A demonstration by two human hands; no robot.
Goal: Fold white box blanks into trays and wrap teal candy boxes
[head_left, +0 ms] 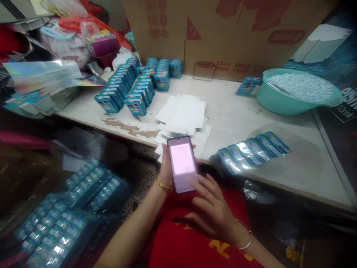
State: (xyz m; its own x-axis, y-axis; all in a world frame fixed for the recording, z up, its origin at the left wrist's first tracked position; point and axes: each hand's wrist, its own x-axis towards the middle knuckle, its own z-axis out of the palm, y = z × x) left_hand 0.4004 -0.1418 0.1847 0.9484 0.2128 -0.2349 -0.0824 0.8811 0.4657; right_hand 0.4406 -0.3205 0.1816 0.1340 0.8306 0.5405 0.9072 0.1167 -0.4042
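Phone (182,163) held near the front edge of the bench (230,119)

Largest item noted from where I stand: a printed carton (237,41), upright along the back of the bench. Turquoise bowl (290,102), filled with small pale pieces, at right; rows of blue boxes (136,104) at left. White sheets (182,113) lie piled at the front edge, blue packs (251,152) in a slanting row to their right.

Phone sits on the near side of the sheets, long axis running away from the person, top tipped slightly left. Left grip (166,169) is nearer: closed round it from the left side and beneath. Right grip (216,212) lies to the lower right, half open, holding nothing; fingertips over the lower screen, contact not confirmable owing to blur.

Room for moving: bench surface shows between sheets and bowl; the packs bound it in front.
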